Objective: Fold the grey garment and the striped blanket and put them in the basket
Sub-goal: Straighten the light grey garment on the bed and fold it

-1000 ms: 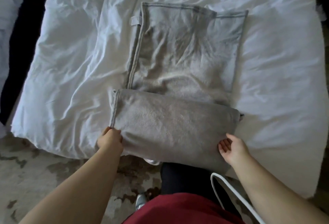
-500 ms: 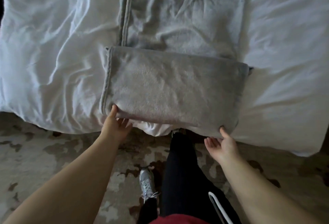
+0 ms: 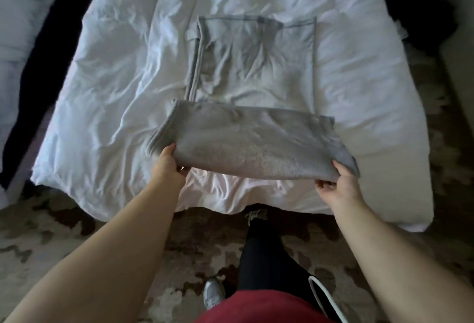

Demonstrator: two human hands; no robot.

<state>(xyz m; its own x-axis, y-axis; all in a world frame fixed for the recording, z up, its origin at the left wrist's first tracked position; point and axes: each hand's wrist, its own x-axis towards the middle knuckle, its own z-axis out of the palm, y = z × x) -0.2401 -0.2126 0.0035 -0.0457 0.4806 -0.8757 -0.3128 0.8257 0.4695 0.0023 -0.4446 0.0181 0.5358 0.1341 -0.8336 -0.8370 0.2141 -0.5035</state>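
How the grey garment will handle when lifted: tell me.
Probably floppy: the grey garment droops past the right hand. Likely light: that and the left hand hold up its near edge by the ends alone. Its fuzzy nap probably resists slipping.

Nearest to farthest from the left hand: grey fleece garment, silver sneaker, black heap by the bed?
1. Grey fleece garment: in the left hand's grip.
2. Silver sneaker: on the floor, below.
3. Black heap: far off, upper right.

Head camera, wide-angle, looking steeply down over bed point(image 3: 102, 97), close.
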